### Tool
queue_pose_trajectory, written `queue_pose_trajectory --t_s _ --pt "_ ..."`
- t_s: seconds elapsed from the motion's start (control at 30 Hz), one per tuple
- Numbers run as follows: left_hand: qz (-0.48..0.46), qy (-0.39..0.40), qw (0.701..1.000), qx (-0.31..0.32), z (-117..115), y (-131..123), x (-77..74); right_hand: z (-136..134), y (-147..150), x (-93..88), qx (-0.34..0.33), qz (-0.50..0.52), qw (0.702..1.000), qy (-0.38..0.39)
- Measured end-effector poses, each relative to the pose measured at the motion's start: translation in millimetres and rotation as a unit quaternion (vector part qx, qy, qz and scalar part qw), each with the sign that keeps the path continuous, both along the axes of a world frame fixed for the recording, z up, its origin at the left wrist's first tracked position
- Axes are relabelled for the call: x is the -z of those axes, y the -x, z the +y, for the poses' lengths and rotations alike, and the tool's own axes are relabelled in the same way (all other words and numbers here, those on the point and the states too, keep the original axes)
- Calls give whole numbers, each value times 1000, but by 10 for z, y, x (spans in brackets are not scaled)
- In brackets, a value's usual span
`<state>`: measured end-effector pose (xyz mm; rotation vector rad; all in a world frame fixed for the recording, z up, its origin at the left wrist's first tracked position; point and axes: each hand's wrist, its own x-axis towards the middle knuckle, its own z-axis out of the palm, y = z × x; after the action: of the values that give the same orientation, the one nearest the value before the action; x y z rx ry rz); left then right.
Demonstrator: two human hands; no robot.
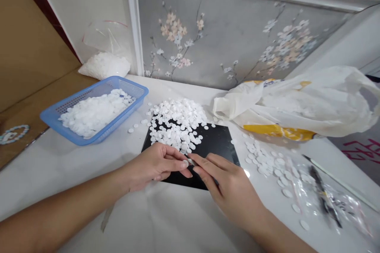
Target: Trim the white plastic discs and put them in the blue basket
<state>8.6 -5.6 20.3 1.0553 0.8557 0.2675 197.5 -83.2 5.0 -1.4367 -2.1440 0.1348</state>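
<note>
My left hand (162,164) is closed in a pinch, holding one small round white disc (185,163) between thumb and fingers. Close against it, my right hand (227,184) grips a slim tool with a pale tip (192,162). The tip meets or nearly meets the disc; most of the tool is hidden by my fingers, so its kind is unclear. Both hands are over the near part of a black mat (213,138). A heap of white discs (181,114) covers the mat's far left part and spills past its back edge.
To the left stands a blue plastic basket (138,91) of white discs, with a clear bag (107,65) of white pieces behind. A white plastic bag (291,102) lies back right. Loose discs (267,162), clear packets (350,205) and a black pen-like tool (322,191) lie at right.
</note>
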Motion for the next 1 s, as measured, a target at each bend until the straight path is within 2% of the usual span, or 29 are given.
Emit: queue_pose_trajectory --t_s 0.07,0.17,0.23,0.33,0.47,0.6,0.7,0.77,0.83,0.9,1.0 --pt "-4 -1 1000 3 4 5 -1 16 -14 -19 5 -9 1000 4" --pt "-6 -20 1000 -1 39 20 -21 60 -129 -11 74 -42 996 14" --pt "-7 -38 999 -29 85 34 -35 90 -261 46 134 -84 987 24" --pt "-16 -59 995 -78 165 60 -41 116 -462 186 171 -138 974 51" --pt "-25 -74 991 -113 240 100 -29 144 -578 289 167 -167 970 58" --pt "-20 -74 988 -131 284 137 -21 217 -439 192 116 -145 982 21" --pt "16 -100 992 -81 312 169 -16 309 -207 117 37 -52 997 52" --pt "60 -168 984 -12 320 190 -15 380 -57 110 -1 -7 996 89" --pt "113 -272 954 57 309 203 -15 449 48 128 -11 1 993 115" --pt "163 -367 910 103 279 203 -8 498 97 149 -13 -1 991 135" --pt "203 -437 866 134 222 181 27 515 85 150 -19 23 984 174"
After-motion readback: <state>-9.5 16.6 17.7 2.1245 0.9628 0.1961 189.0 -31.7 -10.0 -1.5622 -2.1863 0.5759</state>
